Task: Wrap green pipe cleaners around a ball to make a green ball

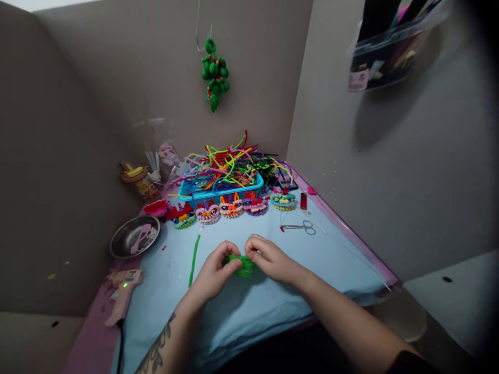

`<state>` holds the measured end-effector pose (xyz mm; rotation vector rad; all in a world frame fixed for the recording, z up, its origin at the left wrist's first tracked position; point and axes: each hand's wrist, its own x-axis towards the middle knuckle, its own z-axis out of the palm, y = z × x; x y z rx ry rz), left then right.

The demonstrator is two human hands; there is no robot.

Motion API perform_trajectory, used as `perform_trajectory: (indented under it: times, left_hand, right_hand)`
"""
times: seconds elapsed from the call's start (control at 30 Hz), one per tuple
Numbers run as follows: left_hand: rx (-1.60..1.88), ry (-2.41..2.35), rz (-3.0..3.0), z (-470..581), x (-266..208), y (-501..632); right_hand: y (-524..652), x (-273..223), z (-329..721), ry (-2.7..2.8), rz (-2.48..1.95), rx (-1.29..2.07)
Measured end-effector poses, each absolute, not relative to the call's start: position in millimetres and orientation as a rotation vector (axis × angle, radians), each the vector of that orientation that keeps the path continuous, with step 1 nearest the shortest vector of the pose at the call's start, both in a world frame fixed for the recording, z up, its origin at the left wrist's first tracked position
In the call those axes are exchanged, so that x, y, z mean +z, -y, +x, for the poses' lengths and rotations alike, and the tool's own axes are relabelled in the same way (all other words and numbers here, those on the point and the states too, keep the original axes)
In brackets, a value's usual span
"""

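The left hand (217, 267) and right hand (272, 258) pinch opposite sides of the fuzzy, bright-green chenille piece (245, 267), held over the light-blue, cloth-covered worktop (166, 275). Handling it well likely calls for light, even finger pressure, keeping the pile uncrushed.

The grip of your left hand (216, 266) and right hand (271, 259) partly hides the green piece (245, 268), so you can't read its full shape. The bottom edge crops your dark sleeve (407, 362) and the black cord (120, 343). Pale bits (150, 236) are too small to identify.
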<state>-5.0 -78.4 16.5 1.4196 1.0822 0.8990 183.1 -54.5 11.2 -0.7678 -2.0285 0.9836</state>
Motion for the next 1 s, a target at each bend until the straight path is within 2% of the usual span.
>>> perform_trajectory:
  times: [0.2,0.53,0.8,1.0]
  left_hand:
    - [0.924,-1.069,1.432,-7.9,13.4,78.8]
    - [0.899,-1.088,1.568,-1.9,23.0,80.1]
    - [1.061,-0.987,1.096,-1.0,10.1,75.9]
    - [1.109,-0.946,1.105,1.9,11.4,78.8]
  right_hand:
    - [53.5,12.5,186.4,1.970,-0.729,1.129]
    - [60.8,15.3,180.5,1.954,-0.772,1.064]
    - [54.7,-0.7,184.4,1.279,-0.868,1.502]
    - [67.0,13.1,179.6,1.081,-0.845,1.809]
